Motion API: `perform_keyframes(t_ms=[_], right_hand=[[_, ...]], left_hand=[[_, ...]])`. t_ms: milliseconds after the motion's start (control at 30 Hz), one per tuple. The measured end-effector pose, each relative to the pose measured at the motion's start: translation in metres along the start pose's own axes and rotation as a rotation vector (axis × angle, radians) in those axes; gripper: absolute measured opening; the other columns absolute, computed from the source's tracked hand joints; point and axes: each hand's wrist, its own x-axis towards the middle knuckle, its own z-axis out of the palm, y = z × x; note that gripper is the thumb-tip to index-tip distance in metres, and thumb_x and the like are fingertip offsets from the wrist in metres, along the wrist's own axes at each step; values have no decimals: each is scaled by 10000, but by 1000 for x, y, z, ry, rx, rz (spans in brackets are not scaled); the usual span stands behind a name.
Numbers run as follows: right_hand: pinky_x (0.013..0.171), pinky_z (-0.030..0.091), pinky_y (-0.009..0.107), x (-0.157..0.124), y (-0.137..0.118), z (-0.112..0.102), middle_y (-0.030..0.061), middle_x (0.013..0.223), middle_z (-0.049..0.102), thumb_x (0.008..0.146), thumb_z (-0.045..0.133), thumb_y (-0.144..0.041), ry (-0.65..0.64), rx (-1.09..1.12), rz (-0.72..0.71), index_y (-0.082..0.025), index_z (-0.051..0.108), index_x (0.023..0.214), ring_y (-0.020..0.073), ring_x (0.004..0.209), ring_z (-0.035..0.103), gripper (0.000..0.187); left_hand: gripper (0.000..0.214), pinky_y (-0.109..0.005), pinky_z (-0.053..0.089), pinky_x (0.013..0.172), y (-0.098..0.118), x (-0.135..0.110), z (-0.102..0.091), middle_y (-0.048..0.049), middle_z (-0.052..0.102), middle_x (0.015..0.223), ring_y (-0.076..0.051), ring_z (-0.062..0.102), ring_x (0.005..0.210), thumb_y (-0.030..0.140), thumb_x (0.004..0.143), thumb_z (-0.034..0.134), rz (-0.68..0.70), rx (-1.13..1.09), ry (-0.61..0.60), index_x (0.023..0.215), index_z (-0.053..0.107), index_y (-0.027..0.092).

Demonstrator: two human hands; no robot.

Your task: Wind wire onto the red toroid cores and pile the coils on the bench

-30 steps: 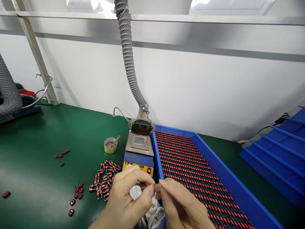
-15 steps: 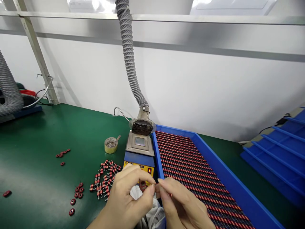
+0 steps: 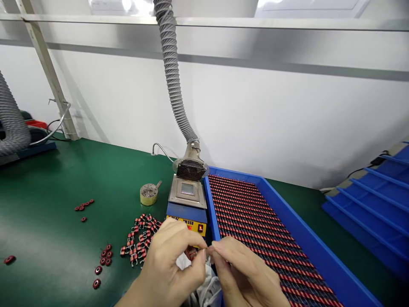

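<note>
A white wall (image 3: 255, 119) rises behind the green tabletop (image 3: 79, 170), crossed by a long aluminium rail (image 3: 223, 23) with a darker grey band below it. A pale metal strut (image 3: 47, 72) slants up the wall at the left. A grey corrugated extraction hose (image 3: 169, 72) hangs down from above, and a second (image 3: 11, 119) curves in at the far left. Bright panels (image 3: 309, 5) glow along the top, and stacked blue trays (image 3: 373, 204) sit at the right.

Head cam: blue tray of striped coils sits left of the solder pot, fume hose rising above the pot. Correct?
No, the blue tray of striped coils sits to the right of the solder pot, not the left, as the head view shows. The fume hose does rise above the pot.
</note>
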Motion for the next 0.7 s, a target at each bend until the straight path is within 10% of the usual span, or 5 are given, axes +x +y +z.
perform_keyframes(t_ms=[233, 500, 700], right_hand=[[578, 534, 253, 5, 2, -6, 34, 752, 709, 810, 579, 71, -181, -33, -64, -146, 669, 968, 147, 629, 650, 283], [459, 430, 226, -5, -5, -1, -33, 541, 502, 1041, 420, -327, -206, 408, 671, -213, 542, 700, 131, 474, 509, 379], [635, 552, 253, -1, -3, -2, 2, 773, 746, 855, 630, 12, -40, 218, 271, -226, 761, 1008, 160, 673, 685, 312]], left_hand=[[228, -249, 374, 545, -3, -1, -1, 37, 541, 540, -113, 464, 514, 0, 814, 504, 157, 138, -47, 715, 570, 194], [199, -290, 369, 579, -6, -3, -1, 25, 525, 530, -136, 427, 511, 40, 843, 519, 302, 372, -61, 736, 610, 180], [223, -229, 400, 571, -2, 2, -4, 50, 538, 548, -102, 488, 516, 1, 811, 509, 77, 140, 5, 719, 551, 200]])
